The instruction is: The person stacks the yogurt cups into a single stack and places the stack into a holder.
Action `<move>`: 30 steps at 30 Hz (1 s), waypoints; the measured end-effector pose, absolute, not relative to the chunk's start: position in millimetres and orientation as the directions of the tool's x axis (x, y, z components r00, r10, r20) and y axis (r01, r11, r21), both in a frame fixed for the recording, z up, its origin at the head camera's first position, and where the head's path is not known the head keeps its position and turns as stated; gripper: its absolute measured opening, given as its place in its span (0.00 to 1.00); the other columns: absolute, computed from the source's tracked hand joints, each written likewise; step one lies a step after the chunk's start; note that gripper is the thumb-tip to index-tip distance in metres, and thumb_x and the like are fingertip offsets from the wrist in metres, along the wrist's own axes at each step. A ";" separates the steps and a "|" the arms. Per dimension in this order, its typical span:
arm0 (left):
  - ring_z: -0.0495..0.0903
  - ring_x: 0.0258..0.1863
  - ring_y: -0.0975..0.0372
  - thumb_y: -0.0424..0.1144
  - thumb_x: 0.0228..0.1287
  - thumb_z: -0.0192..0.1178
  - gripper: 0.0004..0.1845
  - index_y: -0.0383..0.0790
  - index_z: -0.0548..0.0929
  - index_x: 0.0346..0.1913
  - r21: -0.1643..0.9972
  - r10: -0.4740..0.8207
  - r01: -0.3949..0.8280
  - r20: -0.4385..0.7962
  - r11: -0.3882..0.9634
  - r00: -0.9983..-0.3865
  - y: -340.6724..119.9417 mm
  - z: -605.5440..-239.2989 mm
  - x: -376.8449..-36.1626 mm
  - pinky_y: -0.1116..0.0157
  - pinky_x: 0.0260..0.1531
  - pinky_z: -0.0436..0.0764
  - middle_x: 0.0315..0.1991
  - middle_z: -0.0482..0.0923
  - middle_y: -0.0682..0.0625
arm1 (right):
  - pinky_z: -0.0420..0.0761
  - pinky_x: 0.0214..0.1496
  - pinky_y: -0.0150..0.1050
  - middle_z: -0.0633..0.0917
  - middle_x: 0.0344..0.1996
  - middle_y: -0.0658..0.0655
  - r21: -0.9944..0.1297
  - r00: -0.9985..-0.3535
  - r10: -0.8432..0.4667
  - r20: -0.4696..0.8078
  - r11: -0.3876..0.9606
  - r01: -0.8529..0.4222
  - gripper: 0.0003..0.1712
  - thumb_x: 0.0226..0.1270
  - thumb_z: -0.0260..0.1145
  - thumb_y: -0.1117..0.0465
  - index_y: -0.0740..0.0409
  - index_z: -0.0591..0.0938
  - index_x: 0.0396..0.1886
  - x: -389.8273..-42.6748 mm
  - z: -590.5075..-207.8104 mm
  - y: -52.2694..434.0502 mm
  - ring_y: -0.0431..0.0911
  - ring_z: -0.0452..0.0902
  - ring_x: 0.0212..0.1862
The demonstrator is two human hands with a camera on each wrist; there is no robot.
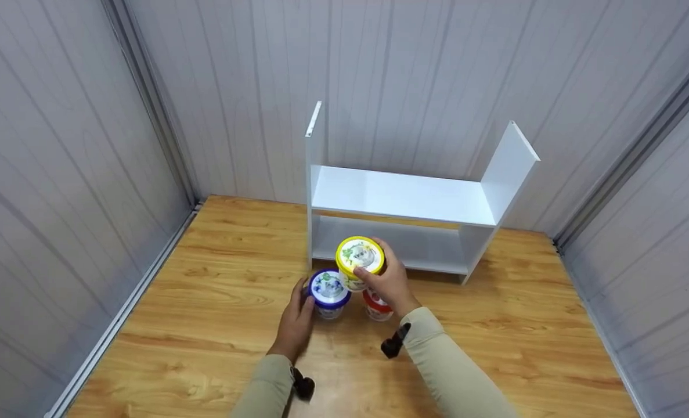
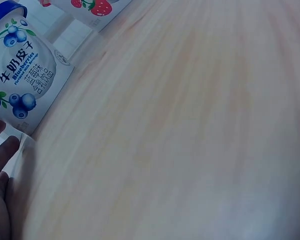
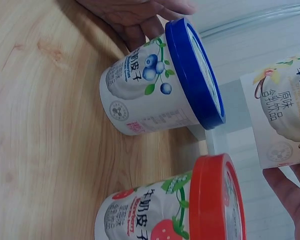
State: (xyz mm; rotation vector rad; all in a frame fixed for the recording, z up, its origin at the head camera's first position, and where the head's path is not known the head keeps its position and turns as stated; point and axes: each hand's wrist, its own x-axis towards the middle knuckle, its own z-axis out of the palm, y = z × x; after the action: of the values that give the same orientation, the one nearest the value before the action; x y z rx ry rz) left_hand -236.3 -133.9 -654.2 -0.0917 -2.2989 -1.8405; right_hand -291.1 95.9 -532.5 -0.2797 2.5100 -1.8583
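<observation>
My right hand [image 1: 392, 284] holds a yellow-lidded tub [image 1: 360, 255] up above the floor, its thumb over the lid's edge. In the right wrist view this tub's white side [image 3: 282, 112] shows above the hand's fingers [image 3: 285, 195]. A blue-lidded blueberry tub [image 1: 329, 290] stands upright on the floor. My left hand [image 1: 295, 322] is at that tub's left side, fingers loosely spread beside it. Just right of it stands a red-lidded strawberry tub [image 3: 155, 212], partly hidden from the head view by the right hand and the raised tub.
A white two-level shelf [image 1: 402, 194] with tall side panels stands behind the tubs, near the back wall [image 1: 414, 75]. Wood-look flooring [image 1: 205, 325] spreads around, bounded by panelled walls on the left and right.
</observation>
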 end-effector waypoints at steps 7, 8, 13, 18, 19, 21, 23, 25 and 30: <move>0.58 0.76 0.48 0.49 0.82 0.45 0.28 0.52 0.59 0.80 0.971 -0.067 0.188 0.200 0.148 -0.978 -131.1 -651.7 -237.3 0.43 0.74 0.55 0.77 0.62 0.46 | 0.74 0.68 0.55 0.75 0.66 0.56 -0.949 -0.977 -0.174 0.127 0.266 -0.171 0.57 0.52 0.78 0.36 0.49 0.63 0.78 -289.6 -533.7 88.5 0.52 0.73 0.64; 0.58 0.76 0.48 0.49 0.82 0.45 0.28 0.53 0.59 0.79 0.971 -0.066 0.190 0.200 0.143 -0.977 -130.6 -651.1 -237.2 0.43 0.74 0.56 0.77 0.62 0.47 | 0.74 0.68 0.54 0.76 0.65 0.56 -0.947 -0.975 -0.176 0.134 0.266 -0.178 0.56 0.53 0.78 0.37 0.50 0.63 0.77 -289.4 -533.8 87.4 0.52 0.73 0.64; 0.58 0.76 0.51 0.46 0.83 0.44 0.25 0.56 0.61 0.78 0.974 -0.073 0.188 0.199 0.129 -0.977 -125.6 -645.2 -237.7 0.43 0.74 0.56 0.76 0.62 0.49 | 0.74 0.68 0.53 0.76 0.65 0.56 -0.946 -0.971 -0.190 0.148 0.259 -0.195 0.55 0.54 0.79 0.39 0.50 0.64 0.77 -289.4 -533.4 83.1 0.52 0.74 0.62; 0.59 0.75 0.45 0.40 0.83 0.45 0.25 0.47 0.63 0.78 0.981 -0.082 0.171 0.179 0.087 -0.980 -122.9 -630.4 -232.6 0.41 0.74 0.56 0.76 0.62 0.42 | 0.72 0.70 0.53 0.75 0.67 0.56 -0.948 -0.972 -0.191 0.136 0.260 -0.184 0.56 0.52 0.79 0.38 0.50 0.64 0.77 -290.4 -533.7 79.4 0.52 0.72 0.64; 0.59 0.75 0.45 0.40 0.82 0.45 0.25 0.47 0.63 0.78 0.983 -0.082 0.162 0.168 0.082 -0.982 -123.1 -629.0 -232.2 0.41 0.74 0.56 0.76 0.62 0.42 | 0.71 0.71 0.53 0.75 0.67 0.56 -0.949 -0.972 -0.191 0.134 0.260 -0.182 0.57 0.52 0.79 0.38 0.50 0.64 0.77 -290.6 -534.0 78.7 0.52 0.72 0.65; 0.60 0.75 0.45 0.40 0.82 0.45 0.26 0.46 0.63 0.78 0.985 -0.080 0.147 0.154 0.085 -0.985 -123.6 -629.8 -232.7 0.42 0.73 0.58 0.76 0.62 0.42 | 0.71 0.71 0.52 0.75 0.67 0.56 -0.948 -0.972 -0.194 0.133 0.262 -0.183 0.56 0.53 0.79 0.38 0.50 0.64 0.77 -291.1 -534.8 77.3 0.52 0.72 0.65; 0.62 0.74 0.45 0.43 0.82 0.45 0.26 0.48 0.62 0.78 0.986 -0.079 0.140 0.147 0.091 -0.986 -124.2 -636.7 -235.9 0.41 0.72 0.60 0.76 0.63 0.42 | 0.72 0.71 0.52 0.75 0.67 0.56 -0.947 -0.970 -0.199 0.137 0.261 -0.187 0.56 0.53 0.79 0.39 0.51 0.64 0.77 -291.2 -535.7 75.9 0.51 0.72 0.65; 0.65 0.72 0.44 0.45 0.82 0.46 0.27 0.50 0.62 0.79 0.985 -0.082 0.137 0.146 0.100 -0.986 -124.6 -643.1 -238.3 0.40 0.70 0.62 0.74 0.65 0.42 | 0.72 0.70 0.51 0.75 0.67 0.57 -0.946 -0.969 -0.204 0.140 0.263 -0.192 0.56 0.54 0.79 0.40 0.51 0.64 0.77 -291.0 -536.8 74.5 0.51 0.72 0.65; 0.73 0.66 0.48 0.49 0.81 0.49 0.26 0.57 0.65 0.78 0.976 -0.105 0.162 0.178 0.143 -0.979 -125.6 -651.3 -241.5 0.43 0.66 0.70 0.71 0.70 0.45 | 0.74 0.69 0.50 0.76 0.66 0.58 -0.937 -0.963 -0.216 0.164 0.270 -0.221 0.55 0.54 0.79 0.40 0.53 0.64 0.77 -290.2 -539.5 70.5 0.51 0.73 0.64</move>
State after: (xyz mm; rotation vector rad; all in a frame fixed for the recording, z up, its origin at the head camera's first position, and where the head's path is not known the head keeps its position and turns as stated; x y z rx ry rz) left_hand -241.5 -125.6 -651.3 -0.0563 -2.2119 -1.9321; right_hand -290.2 70.5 -539.5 -0.4307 2.5072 -1.8507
